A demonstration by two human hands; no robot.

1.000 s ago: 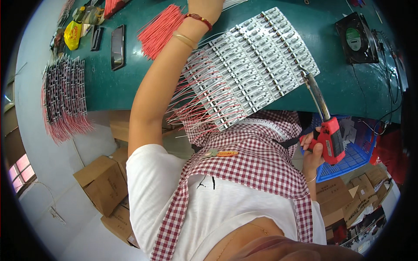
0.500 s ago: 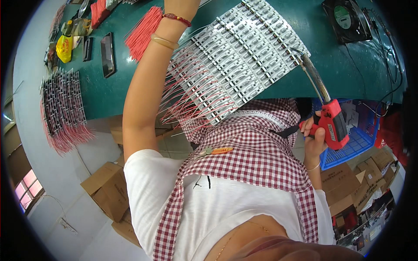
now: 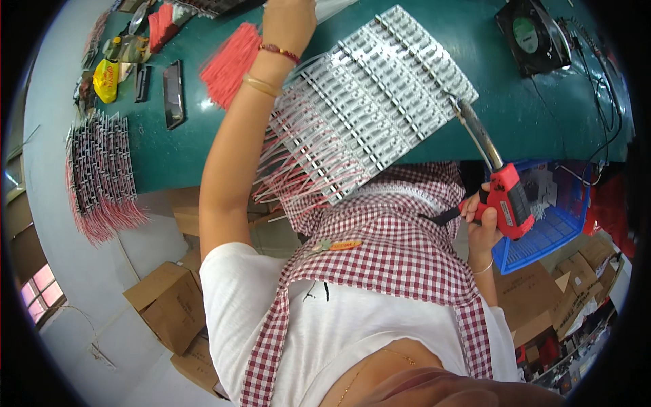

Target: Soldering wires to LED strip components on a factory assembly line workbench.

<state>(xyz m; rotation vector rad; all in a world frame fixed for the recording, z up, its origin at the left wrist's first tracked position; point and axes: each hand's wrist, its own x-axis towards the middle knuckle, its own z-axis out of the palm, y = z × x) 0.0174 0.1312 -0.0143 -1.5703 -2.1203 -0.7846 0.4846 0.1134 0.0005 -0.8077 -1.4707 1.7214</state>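
My right hand (image 3: 483,224) is wrapped around a red and black soldering gun (image 3: 510,201). The gun's long metal barrel slants up and left, and its tip lies at the right edge of a panel of small circuit boards (image 3: 407,74). Rows of dark and silver parts cover this panel, with thin red and white wires (image 3: 308,159) hanging off its lower left side. Over the far edge of the table reaches my left hand (image 3: 290,27), beside a bundle of red wires (image 3: 232,64). Its fingers run out of the picture at the top, so what they hold is hidden.
A phone (image 3: 174,95), a yellow packet (image 3: 106,81) and a stack of wired boards (image 3: 102,173) are on the left of the green table (image 3: 183,149). A black fan (image 3: 532,37) with cables stands at the right. Below it sits a blue basket (image 3: 542,247); cardboard boxes (image 3: 166,302) lie on the floor.
My left hand has come slightly down and right, showing more of its back. The soldering gun in my right hand has shifted a little left, its tip lower.
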